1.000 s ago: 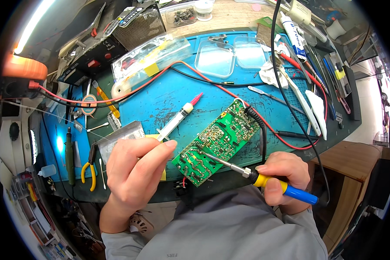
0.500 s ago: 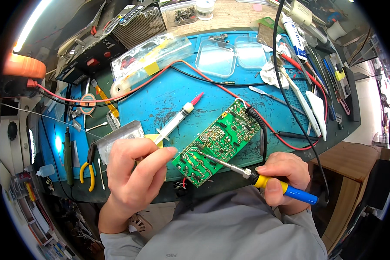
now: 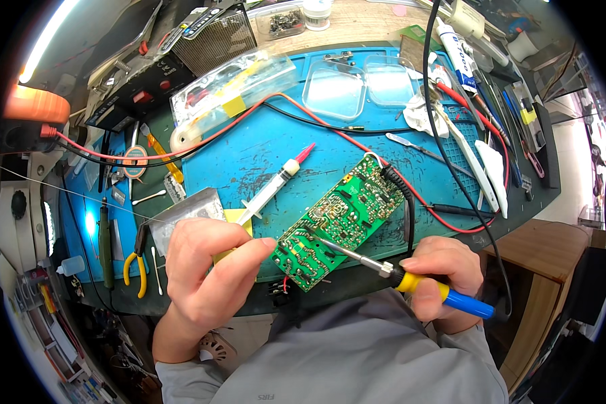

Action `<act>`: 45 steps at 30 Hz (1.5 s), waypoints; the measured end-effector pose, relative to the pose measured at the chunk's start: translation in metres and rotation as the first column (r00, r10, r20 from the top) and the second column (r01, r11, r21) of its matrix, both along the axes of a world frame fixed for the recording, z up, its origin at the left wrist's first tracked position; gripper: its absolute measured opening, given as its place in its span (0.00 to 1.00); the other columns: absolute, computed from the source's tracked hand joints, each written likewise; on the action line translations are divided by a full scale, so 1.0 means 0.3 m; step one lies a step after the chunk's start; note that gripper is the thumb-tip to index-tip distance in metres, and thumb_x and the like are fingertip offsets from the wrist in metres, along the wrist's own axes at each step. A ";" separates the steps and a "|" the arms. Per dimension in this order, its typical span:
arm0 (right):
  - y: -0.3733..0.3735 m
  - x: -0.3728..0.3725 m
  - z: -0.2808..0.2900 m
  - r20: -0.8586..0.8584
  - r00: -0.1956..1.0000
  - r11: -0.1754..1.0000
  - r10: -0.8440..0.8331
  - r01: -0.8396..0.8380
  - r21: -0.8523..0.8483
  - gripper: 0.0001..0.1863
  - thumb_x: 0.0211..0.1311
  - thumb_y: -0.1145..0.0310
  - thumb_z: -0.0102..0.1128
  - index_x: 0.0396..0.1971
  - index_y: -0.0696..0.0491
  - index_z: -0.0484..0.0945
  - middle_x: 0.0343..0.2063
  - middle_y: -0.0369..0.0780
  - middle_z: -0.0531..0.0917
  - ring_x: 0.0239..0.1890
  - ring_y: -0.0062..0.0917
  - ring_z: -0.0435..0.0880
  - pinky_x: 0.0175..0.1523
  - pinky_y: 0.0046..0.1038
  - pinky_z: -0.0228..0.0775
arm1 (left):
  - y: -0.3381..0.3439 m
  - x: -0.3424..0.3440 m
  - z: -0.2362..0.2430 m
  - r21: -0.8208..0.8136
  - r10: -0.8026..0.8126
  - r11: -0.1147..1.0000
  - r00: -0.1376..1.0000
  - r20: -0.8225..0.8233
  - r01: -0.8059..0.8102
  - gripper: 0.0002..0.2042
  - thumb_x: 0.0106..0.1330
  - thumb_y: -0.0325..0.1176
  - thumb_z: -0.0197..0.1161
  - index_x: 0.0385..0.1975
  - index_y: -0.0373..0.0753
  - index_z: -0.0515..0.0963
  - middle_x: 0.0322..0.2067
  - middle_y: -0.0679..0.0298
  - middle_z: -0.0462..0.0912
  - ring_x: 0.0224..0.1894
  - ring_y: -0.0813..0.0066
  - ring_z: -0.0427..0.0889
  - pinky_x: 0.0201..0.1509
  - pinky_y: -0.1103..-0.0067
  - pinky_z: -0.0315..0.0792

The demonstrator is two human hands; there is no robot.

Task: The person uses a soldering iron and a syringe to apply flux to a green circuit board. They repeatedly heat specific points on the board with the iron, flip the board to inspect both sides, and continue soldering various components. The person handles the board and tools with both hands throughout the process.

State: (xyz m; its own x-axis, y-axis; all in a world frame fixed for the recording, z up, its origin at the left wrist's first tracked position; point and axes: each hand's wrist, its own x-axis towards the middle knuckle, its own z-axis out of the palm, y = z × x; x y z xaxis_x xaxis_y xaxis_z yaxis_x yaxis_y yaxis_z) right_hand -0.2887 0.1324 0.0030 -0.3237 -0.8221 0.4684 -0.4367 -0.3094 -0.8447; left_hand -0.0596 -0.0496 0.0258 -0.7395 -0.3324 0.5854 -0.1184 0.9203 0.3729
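Observation:
A green circuit board (image 3: 367, 205) lies slantwise on the blue mat, its soldered side up. My right hand (image 3: 446, 275) grips a soldering iron (image 3: 468, 304) by its yellow and blue handle. The iron's tip rests at or just over the upper left part of the board; contact is hard to tell. My left hand (image 3: 212, 273) is closed in a pinch beside the board's left end. A thin solder wire (image 3: 81, 194) runs from the far left into that hand; its end is not visible. Just beyond my left fingers lies a syringe (image 3: 273, 188) with a pink tip.
Red and black cables (image 3: 276, 96) cross the mat behind the board. Yellow-handled cutters (image 3: 136, 269) and cotton swabs lie at left. Further back are a clear plastic case (image 3: 249, 81) and two clear lids (image 3: 334, 91). Tweezers and other tools crowd the right side.
The iron's tip has shifted slightly up and left over the board. My left fingertips have dropped a little toward the board's left edge.

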 end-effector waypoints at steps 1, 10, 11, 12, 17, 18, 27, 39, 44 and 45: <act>0.001 -0.002 -0.001 0.007 1.000 1.000 -0.001 0.001 -0.009 0.08 0.54 0.69 0.64 0.31 0.56 0.84 0.18 0.36 0.84 0.16 0.23 0.80 0.24 0.22 0.73 | -0.001 -0.002 -0.001 -0.007 0.000 1.000 1.000 -0.001 0.000 0.19 0.39 0.18 0.70 0.36 0.36 0.84 0.31 0.63 0.78 0.30 0.67 0.77 0.31 0.74 0.68; -0.001 0.003 0.003 -0.010 1.000 1.000 0.017 -0.017 0.018 0.08 0.54 0.69 0.64 0.32 0.56 0.83 0.18 0.36 0.84 0.16 0.23 0.81 0.24 0.22 0.74 | 0.004 -0.005 0.000 -0.011 -0.006 1.000 1.000 0.030 0.006 0.18 0.40 0.20 0.71 0.36 0.38 0.84 0.30 0.65 0.78 0.30 0.68 0.77 0.33 0.74 0.69; -0.002 0.003 0.001 -0.009 1.000 1.000 0.019 -0.019 0.015 0.08 0.54 0.69 0.64 0.31 0.56 0.83 0.18 0.36 0.84 0.16 0.23 0.81 0.23 0.22 0.73 | 0.004 -0.006 0.002 -0.017 -0.011 1.000 0.999 0.038 0.012 0.18 0.40 0.20 0.71 0.36 0.38 0.84 0.30 0.65 0.78 0.30 0.68 0.77 0.34 0.73 0.69; -0.002 0.004 -0.001 -0.008 1.000 1.000 0.020 -0.020 0.013 0.08 0.54 0.69 0.63 0.31 0.57 0.83 0.17 0.36 0.84 0.16 0.22 0.81 0.23 0.22 0.73 | 0.005 -0.009 0.005 -0.023 -0.016 1.000 0.999 0.045 0.017 0.18 0.40 0.21 0.71 0.36 0.38 0.84 0.30 0.66 0.78 0.30 0.68 0.77 0.34 0.73 0.69; -0.005 0.002 -0.005 -0.014 1.000 1.000 0.016 -0.016 0.000 0.07 0.54 0.69 0.63 0.31 0.57 0.83 0.17 0.36 0.84 0.16 0.22 0.80 0.23 0.22 0.73 | 0.002 -0.014 0.000 -0.060 -0.034 0.997 0.996 0.078 0.039 0.16 0.42 0.25 0.70 0.36 0.38 0.85 0.30 0.66 0.78 0.31 0.69 0.77 0.36 0.73 0.69; -0.004 0.001 -0.006 -0.011 1.000 1.000 0.017 -0.017 -0.003 0.07 0.54 0.69 0.63 0.31 0.57 0.83 0.17 0.36 0.84 0.16 0.22 0.80 0.23 0.22 0.73 | 0.003 -0.017 0.004 -0.067 -0.038 0.997 0.995 0.088 0.044 0.16 0.42 0.26 0.69 0.35 0.38 0.85 0.30 0.66 0.78 0.31 0.69 0.77 0.36 0.74 0.69; -0.007 0.003 0.004 -0.020 1.000 1.000 0.008 -0.008 0.013 0.07 0.54 0.69 0.63 0.30 0.57 0.83 0.17 0.36 0.84 0.16 0.22 0.81 0.23 0.22 0.73 | 0.015 -0.025 0.015 -0.055 -0.045 0.997 0.993 0.108 0.052 0.17 0.38 0.20 0.70 0.34 0.35 0.84 0.29 0.64 0.78 0.30 0.67 0.77 0.35 0.72 0.69; -0.007 0.003 0.001 -0.017 1.000 1.000 0.007 -0.007 0.009 0.08 0.54 0.69 0.64 0.31 0.57 0.83 0.17 0.36 0.84 0.16 0.22 0.81 0.23 0.22 0.73 | 0.019 -0.034 0.015 -0.057 -0.049 0.997 0.991 0.122 0.057 0.17 0.39 0.21 0.71 0.34 0.35 0.84 0.29 0.63 0.79 0.30 0.66 0.78 0.36 0.71 0.70; -0.005 0.004 0.002 -0.017 1.000 1.000 0.008 -0.008 0.016 0.08 0.54 0.69 0.64 0.31 0.57 0.83 0.18 0.36 0.84 0.17 0.23 0.81 0.24 0.22 0.74 | 0.019 -0.036 0.012 -0.049 -0.059 0.997 0.991 0.116 0.065 0.16 0.40 0.20 0.71 0.34 0.35 0.84 0.29 0.63 0.79 0.30 0.66 0.77 0.36 0.71 0.70; -0.005 0.005 0.003 -0.013 1.000 1.000 0.007 -0.007 0.017 0.08 0.54 0.69 0.64 0.31 0.57 0.83 0.18 0.36 0.84 0.17 0.23 0.81 0.24 0.22 0.74 | 0.019 -0.036 0.014 -0.048 -0.060 0.997 0.991 0.116 0.066 0.16 0.40 0.20 0.71 0.34 0.35 0.84 0.30 0.63 0.79 0.30 0.66 0.77 0.36 0.72 0.70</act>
State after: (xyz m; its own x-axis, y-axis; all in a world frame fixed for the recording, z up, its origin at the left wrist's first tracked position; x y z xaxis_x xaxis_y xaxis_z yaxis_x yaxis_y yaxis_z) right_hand -0.2872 0.1308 0.0040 -0.3115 -0.8321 0.4589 -0.4460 -0.2984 -0.8438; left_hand -0.0705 -0.0441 0.0299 -0.8209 -0.2541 0.5114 -0.0982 0.9450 0.3119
